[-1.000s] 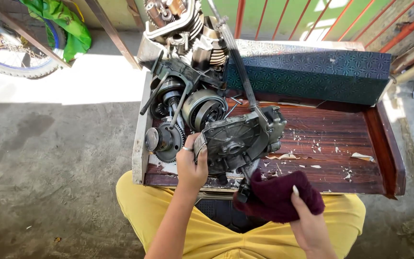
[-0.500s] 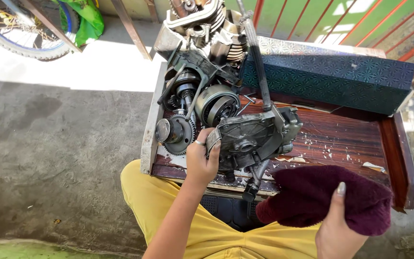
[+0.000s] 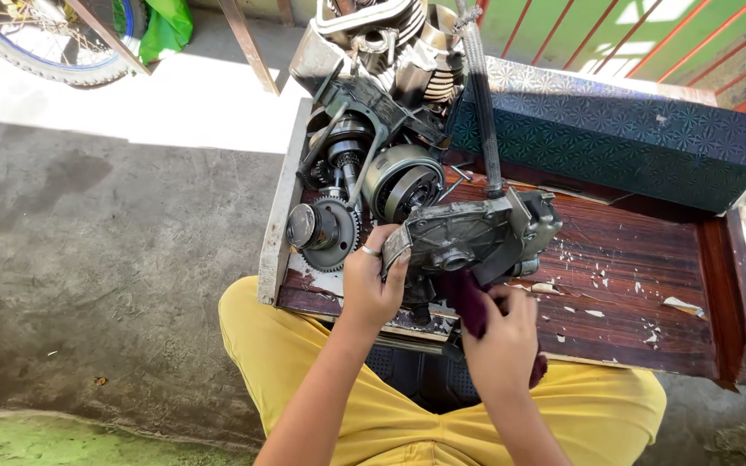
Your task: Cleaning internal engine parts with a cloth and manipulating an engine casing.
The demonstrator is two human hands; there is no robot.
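At the centre of the frame the left hand (image 3: 371, 285) reaches up, its grip closed around the left edge of a grey engine cover (image 3: 468, 237). Just right of it, the right hand (image 3: 502, 341) holds a dark maroon rag (image 3: 470, 302) bunched tight against the cover's underside. Both work over a worn wooden surface (image 3: 641, 293) with flaking varnish, set on a concrete floor (image 3: 88, 259). Behind stands the opened engine (image 3: 364, 155); a patterned teal box (image 3: 615, 129) lies upper right, a bicycle wheel (image 3: 36, 52) upper left.
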